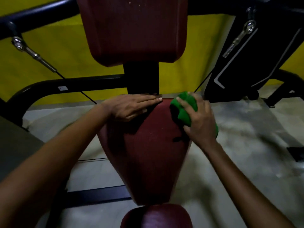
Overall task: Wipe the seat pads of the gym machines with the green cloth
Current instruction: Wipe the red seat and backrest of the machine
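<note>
1. The green cloth (184,111) is bunched up in your right hand (199,122), at the far right edge of the dark red seat pad (148,155), near its wide end.
2. Your right hand is clamped on the cloth, fingers spread over the top of it; part of the cloth sticks out past the palm on the right side.
3. Your left hand (131,106) lies flat and open on the far left corner of the same pad, fingers straight and together, tips pointing right toward the black post (141,78).
4. The two hands are apart, with bare pad between them.
5. The pad narrows toward you. A second, rounded red pad (156,216) sits just below its narrow end.
6. The back pad (134,28) rises above the post.
7. Behind: yellow wall (65,51), black frame tubes (69,84), grey floor (246,145).
</note>
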Available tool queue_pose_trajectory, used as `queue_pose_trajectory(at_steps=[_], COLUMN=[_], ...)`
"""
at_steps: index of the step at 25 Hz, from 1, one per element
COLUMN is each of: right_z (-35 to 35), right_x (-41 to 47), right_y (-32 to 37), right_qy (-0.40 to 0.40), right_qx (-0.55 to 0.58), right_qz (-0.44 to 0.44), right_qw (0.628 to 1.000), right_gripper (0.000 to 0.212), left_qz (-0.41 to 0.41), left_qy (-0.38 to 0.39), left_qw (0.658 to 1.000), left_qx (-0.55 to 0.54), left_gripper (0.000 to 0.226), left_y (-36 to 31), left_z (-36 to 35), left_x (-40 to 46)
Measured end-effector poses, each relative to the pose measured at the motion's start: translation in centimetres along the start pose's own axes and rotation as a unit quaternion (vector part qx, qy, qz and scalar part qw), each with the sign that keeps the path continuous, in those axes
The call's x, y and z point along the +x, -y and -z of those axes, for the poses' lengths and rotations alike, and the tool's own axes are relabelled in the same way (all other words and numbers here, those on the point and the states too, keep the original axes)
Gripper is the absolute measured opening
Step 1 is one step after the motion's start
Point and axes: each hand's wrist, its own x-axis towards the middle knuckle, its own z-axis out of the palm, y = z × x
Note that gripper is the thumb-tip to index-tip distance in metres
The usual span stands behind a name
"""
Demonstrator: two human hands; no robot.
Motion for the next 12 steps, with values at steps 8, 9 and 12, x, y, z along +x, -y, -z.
queue_pose_trajectory(at_steps=[8,9,12], right_z=[-2.6,-2.4,-1.0], right_x=[-8.3,-7.7,-2.9], right_y=[-0.2,-0.6,0.1], right_qy=[0.081,0.084,0.052], right_qx=[-0.076,-0.078,-0.061], right_qz=[0.243,0.27,0.219], right_qw=[0.964,0.956,0.972], right_gripper=[0.095,0.091,0.087], left_qz=[0.032,0.033,0.039], left_qy=[-0.032,-0.033,-0.017], left_qw=[0.999,0.999,0.999], left_qx=[0.008,0.01,0.012], left_gripper=[0.053,0.053,0.054], left_y=[-0.2,-0.1,0.0], left_z=[-0.4,-0.4,-0.6], left_x=[-2.3,-2.4,-2.4])
